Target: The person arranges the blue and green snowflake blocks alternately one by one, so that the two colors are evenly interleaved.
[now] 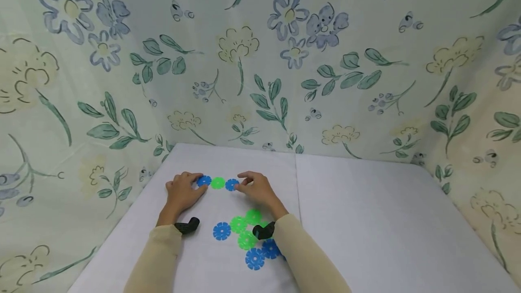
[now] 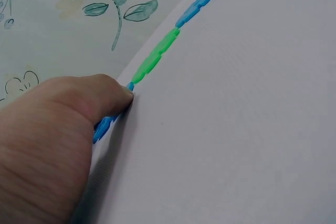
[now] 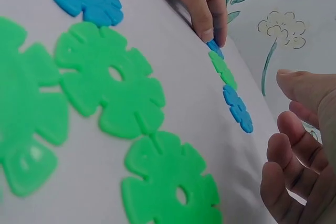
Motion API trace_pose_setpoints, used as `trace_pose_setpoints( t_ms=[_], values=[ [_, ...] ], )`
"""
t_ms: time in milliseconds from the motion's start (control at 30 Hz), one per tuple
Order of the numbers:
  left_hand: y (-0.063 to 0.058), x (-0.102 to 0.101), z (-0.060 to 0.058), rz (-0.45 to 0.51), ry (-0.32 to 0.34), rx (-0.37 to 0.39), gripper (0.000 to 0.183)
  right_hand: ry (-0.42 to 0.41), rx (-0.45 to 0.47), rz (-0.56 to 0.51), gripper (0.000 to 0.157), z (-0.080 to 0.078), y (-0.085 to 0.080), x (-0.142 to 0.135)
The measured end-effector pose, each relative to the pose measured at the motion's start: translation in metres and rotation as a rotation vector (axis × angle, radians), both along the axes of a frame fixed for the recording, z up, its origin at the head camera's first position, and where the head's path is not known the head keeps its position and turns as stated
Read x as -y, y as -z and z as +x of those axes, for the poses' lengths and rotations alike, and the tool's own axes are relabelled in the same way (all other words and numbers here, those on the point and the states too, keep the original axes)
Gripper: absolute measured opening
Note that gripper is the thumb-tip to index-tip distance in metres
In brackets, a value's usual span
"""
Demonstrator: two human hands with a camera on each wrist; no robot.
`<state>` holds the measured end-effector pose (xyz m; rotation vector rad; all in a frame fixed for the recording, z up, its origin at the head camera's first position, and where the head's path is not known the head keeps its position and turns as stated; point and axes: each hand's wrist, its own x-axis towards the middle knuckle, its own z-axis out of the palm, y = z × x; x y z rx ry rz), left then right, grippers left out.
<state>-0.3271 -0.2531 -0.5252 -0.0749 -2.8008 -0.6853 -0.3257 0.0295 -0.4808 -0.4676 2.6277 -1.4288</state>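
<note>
L hand (image 1: 181, 192) pinching one end of 3-disc row, R hand (image 1: 258, 188) at the other

Row runs L to R on far L part of white table (image 1: 366, 211): L blue disc (image 1: 204, 180), mid green disc (image 1: 217, 183), R blue disc (image 1: 232, 184). All flat-ish, notched like flowers, w/ neighbours meeting edge to edge.

L hand: thumb on near side of L blue disc, fingers on far side, so it's clamped on that one disc. L wrist view shows the thumb covering part of it.

R hand: thumb and fingers apart, fingers loosely bent, nothing gripped, just R of R blue disc. Thumb overlaps disc rim in head view, but R wrist view shows a gap, so can't really tell re contact. Hands are apart from each other, row btwn them.

Nearer, around R forearm: loose discs. Single blue disc (image 1: 221, 231) at L of the bunch; green discs (image 1: 238, 224) in the middle, some touching; more blue discs (image 1: 254, 258) on the near side, partly under R sleeve (image 1: 313, 257). R wrist view has the greens big in front, w/ a blue one behind.

L sleeve (image 1: 156, 257) same beige. Black wrist cam (image 1: 188, 225) on L, another (image 1: 263, 230) on R, the latter hiding part of a green disc. Floral curtain (image 1: 260, 125) behind table and at both sides.
</note>
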Motion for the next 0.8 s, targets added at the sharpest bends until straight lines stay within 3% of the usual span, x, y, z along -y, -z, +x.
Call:
trace_pose_setpoints(
  t_ms=[400, 800],
  values=[
    [-0.001, 0.001, 0.003, -0.009, 0.009, 0.007, 0.052, -0.039, -0.135, -0.009, 0.035, 0.014, -0.023, -0.034],
    [-0.002, -0.002, 0.002, 0.002, 0.016, 0.009, 0.053, -0.071, -0.244, 0.02, 0.034, 0.047, -0.046, -0.092]
  ],
)
